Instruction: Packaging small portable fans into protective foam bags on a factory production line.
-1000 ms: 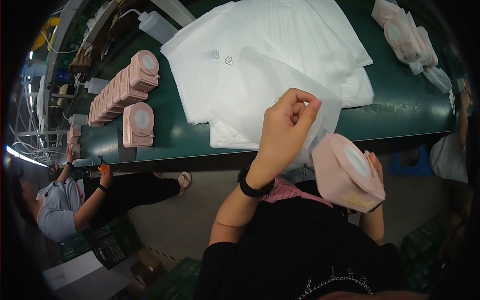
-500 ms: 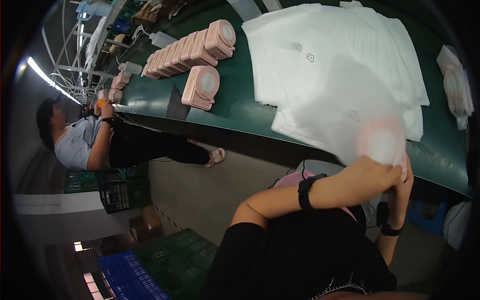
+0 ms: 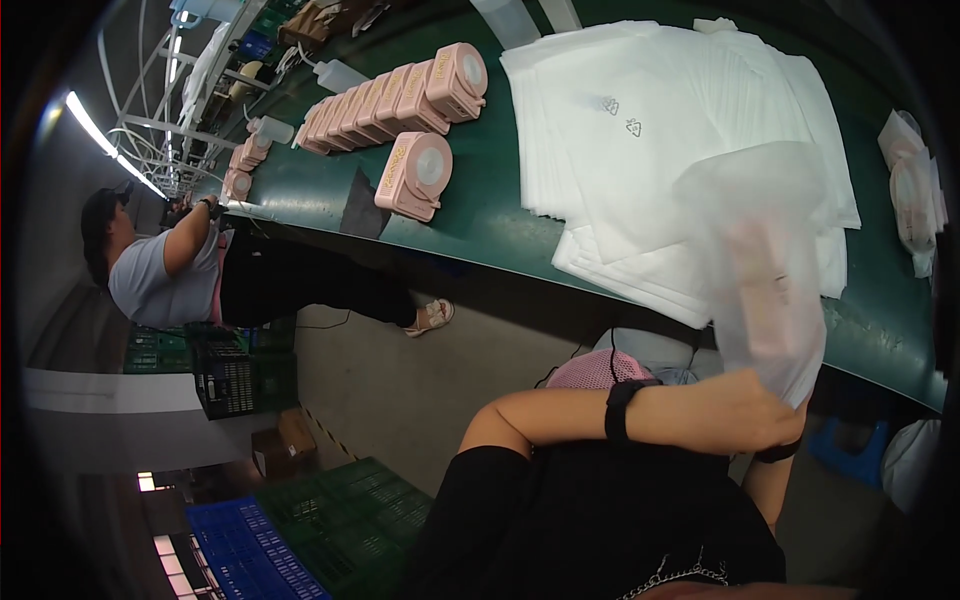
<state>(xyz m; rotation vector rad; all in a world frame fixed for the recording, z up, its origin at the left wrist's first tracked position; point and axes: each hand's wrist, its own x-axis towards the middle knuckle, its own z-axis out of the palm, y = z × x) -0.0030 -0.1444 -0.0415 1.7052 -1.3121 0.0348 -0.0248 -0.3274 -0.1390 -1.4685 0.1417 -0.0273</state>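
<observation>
The left hand [image 3: 735, 412], a black band at its wrist, closes its fingers on the lower end of a translucent white bag [image 3: 765, 270]. The bag stands upright in front of the table edge, with a pink device [image 3: 757, 290] showing blurred through its wall. The right hand [image 3: 790, 420] sits almost wholly behind the left; only its wrist with a dark band is seen, and its finger state cannot be told. Behind the bag, a stack of flat white bags [image 3: 660, 130] lies on the green table [image 3: 480, 215]. To the left, a single pink device [image 3: 414, 175] stands apart from a row of pink devices [image 3: 390, 98]. Bagged units [image 3: 912, 190] lie at the far right. A co-worker [image 3: 150, 260] sits at the table's far left end.
</observation>
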